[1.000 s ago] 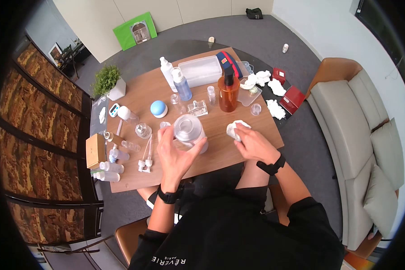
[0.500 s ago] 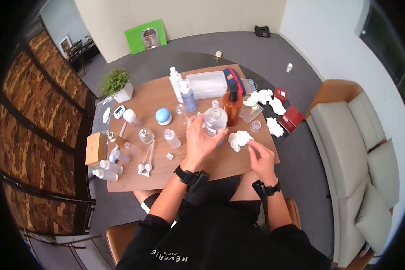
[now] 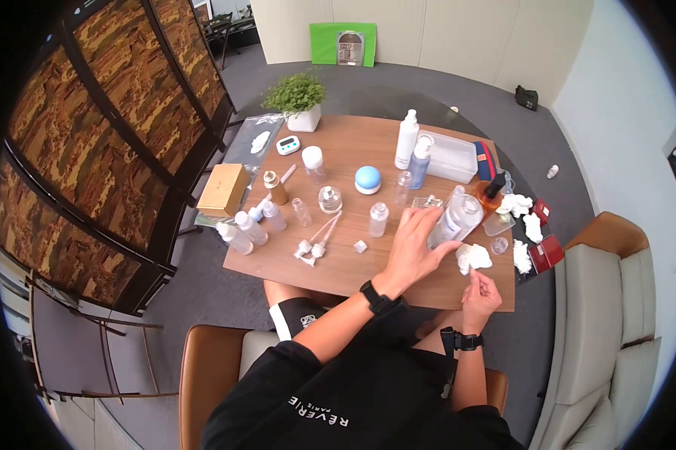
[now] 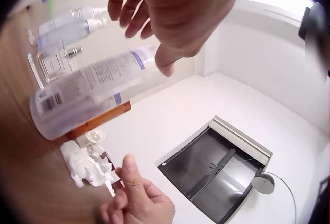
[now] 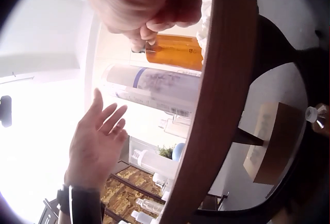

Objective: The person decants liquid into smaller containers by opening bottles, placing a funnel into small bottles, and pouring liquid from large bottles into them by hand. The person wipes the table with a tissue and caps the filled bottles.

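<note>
A large clear bottle [image 3: 458, 219] with a printed label stands uncapped at the right front of the table. My left hand [image 3: 413, 251] is beside it with fingers spread; in the right wrist view there is a gap between this hand [image 5: 98, 144] and the bottle. A crumpled white tissue [image 3: 474, 258] lies just in front of the bottle. My right hand [image 3: 482, 297] pinches the tissue's near edge, its other fingers curled in. Behind the clear bottle is an amber pump bottle [image 3: 489, 194], partly hidden, and a flat glass perfume bottle [image 3: 427, 202] sits behind my left hand.
Several small bottles line the left side near a cardboard box [image 3: 223, 190]. Two pump tops [image 3: 312, 247] and a small cap [image 3: 360, 246] lie in front. A clear bin [image 3: 450, 156], white pump bottle [image 3: 406, 141] and blue-topped round container [image 3: 367, 179] stand farther back.
My left hand has carried the clear bottle rightward, stood it by the amber bottle and let go. My right hand has gone from pressing the tissue to pinching its edge. The head view has turned left.
</note>
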